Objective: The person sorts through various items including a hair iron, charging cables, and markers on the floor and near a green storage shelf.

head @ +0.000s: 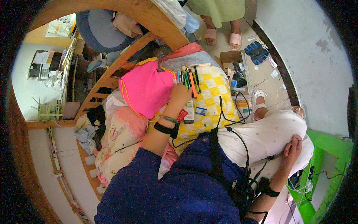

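Observation:
My left hand (180, 91) reaches across the bed, between a bright pink drawstring bag (146, 86) with a yellow cord and a row of pens and markers (186, 75). Its fingertips meet the bag's edge and the nearest pens; whether they pinch anything is hidden. An orange marker (192, 85) lies just right of the fingers. Below the hand are a white and black packet (189, 113), a red card (181, 115) and a small blue and white packet (201, 111). Loosely curled and holding nothing, my right hand (293, 147) rests on my white-trousered knee (298, 126).
Under the pens is a yellow and white checked quilt (212, 86). Black cables (237, 121) loop over it. A wooden bed rail (112, 70) runs along the left. Another person's feet in pink slippers (235, 40) stand beyond. A green stool (330, 145) is at right.

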{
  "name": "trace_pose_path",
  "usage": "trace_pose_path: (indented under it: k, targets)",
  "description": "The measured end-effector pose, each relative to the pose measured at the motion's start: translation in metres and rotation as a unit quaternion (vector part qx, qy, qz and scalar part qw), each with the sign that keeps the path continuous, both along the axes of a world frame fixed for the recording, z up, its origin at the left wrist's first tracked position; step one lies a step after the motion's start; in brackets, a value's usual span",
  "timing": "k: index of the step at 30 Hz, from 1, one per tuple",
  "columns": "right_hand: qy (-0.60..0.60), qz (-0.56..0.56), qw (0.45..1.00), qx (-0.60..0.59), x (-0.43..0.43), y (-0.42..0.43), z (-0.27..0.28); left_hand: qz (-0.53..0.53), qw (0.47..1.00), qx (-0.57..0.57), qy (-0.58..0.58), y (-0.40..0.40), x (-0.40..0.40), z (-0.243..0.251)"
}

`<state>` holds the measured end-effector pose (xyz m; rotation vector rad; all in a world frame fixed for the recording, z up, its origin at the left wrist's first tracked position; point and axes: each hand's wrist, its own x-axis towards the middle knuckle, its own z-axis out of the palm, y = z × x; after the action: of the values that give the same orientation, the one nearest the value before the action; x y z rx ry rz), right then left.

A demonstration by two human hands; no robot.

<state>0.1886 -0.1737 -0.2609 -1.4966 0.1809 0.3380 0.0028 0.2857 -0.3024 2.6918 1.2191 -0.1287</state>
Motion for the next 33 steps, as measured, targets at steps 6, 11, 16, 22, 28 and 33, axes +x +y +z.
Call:
trace_pose_path:
  k: [6, 11, 16, 22, 28, 33]
  targets:
    - [-0.032, 0.032, 0.999, -0.004, 0.000, -0.004, -0.002, 0.031, 0.999, -0.001, 0.009, 0.017, 0.007, -0.035]
    - [-0.011, 0.010, 1.000, 0.000, 0.002, -0.003, -0.004, 0.120, 0.992, 0.025, -0.033, 0.014, 0.021, -0.038]
    - [0.001, 0.004, 1.000, 0.009, 0.001, -0.004, -0.004, 0.189, 0.980, -0.034, -0.049, 0.003, 0.035, -0.028]
    - [-0.007, 0.020, 1.000, 0.023, 0.001, -0.004, -0.001, 0.207, 0.978, -0.017, -0.031, 0.005, 0.042, -0.034]
    - [-0.013, 0.015, 1.000, 0.001, 0.002, -0.005, -0.003, 0.211, 0.972, -0.097, -0.045, 0.016, 0.044, -0.040]
    - [-0.007, 0.022, 1.000, 0.015, 0.003, -0.008, -0.003, 0.210, 0.977, -0.047, -0.003, 0.019, 0.048, -0.045]
